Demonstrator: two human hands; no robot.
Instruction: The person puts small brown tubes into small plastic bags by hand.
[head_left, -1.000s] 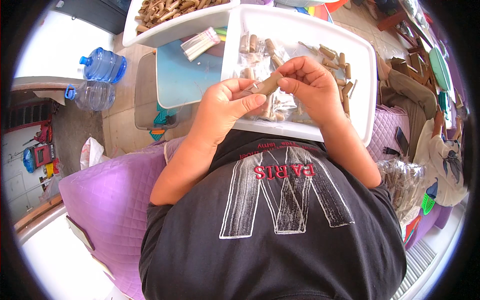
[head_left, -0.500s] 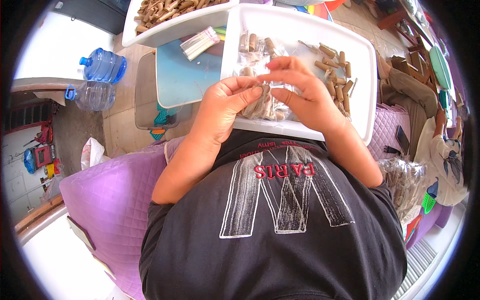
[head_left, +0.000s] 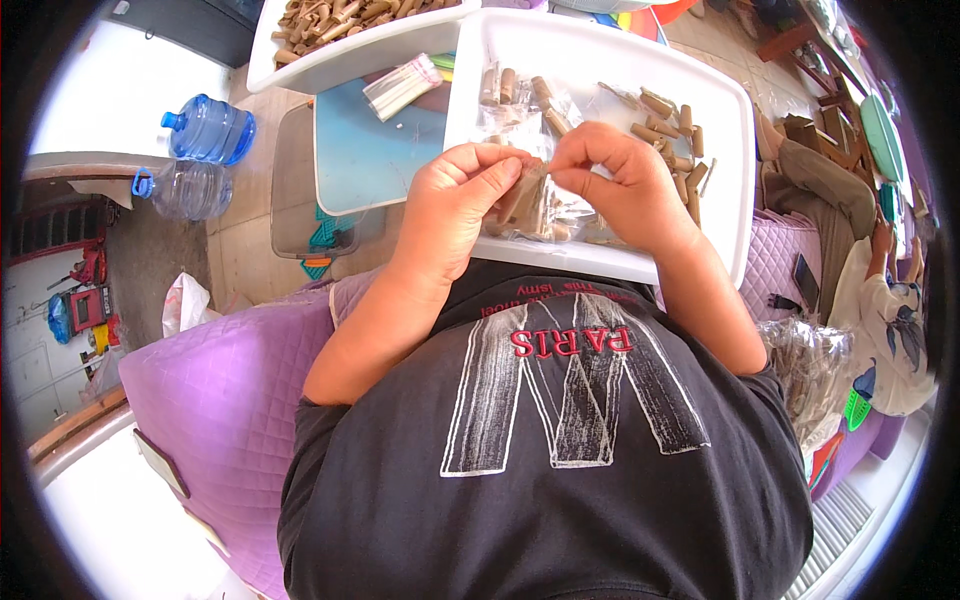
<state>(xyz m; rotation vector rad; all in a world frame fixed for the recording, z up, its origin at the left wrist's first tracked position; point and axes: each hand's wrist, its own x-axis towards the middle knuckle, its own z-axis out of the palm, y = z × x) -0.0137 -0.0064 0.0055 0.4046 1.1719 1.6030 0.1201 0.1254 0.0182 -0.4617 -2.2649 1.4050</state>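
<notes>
Between my hands hangs a small clear plastic bag with brown rolled pieces inside, low over the near side of a white tray. My left hand pinches the bag's top edge between thumb and fingers. My right hand is closed in a pinch at the bag's other top corner. Beyond the hands lie more bagged brown rolls in the tray. Loose brown rolls are scattered over its right part. Part of the bag's top is hidden by my fingers.
A second white bin, heaped with brown pieces, stands at the far left. A bundle of white strips lies on a blue surface. Two large water bottles are further left. Another person's legs show at right.
My right hand's fingers, spread and raised before, have come down and closed in a pinch at the bag's top. The left hand has stayed nearly in place.
</notes>
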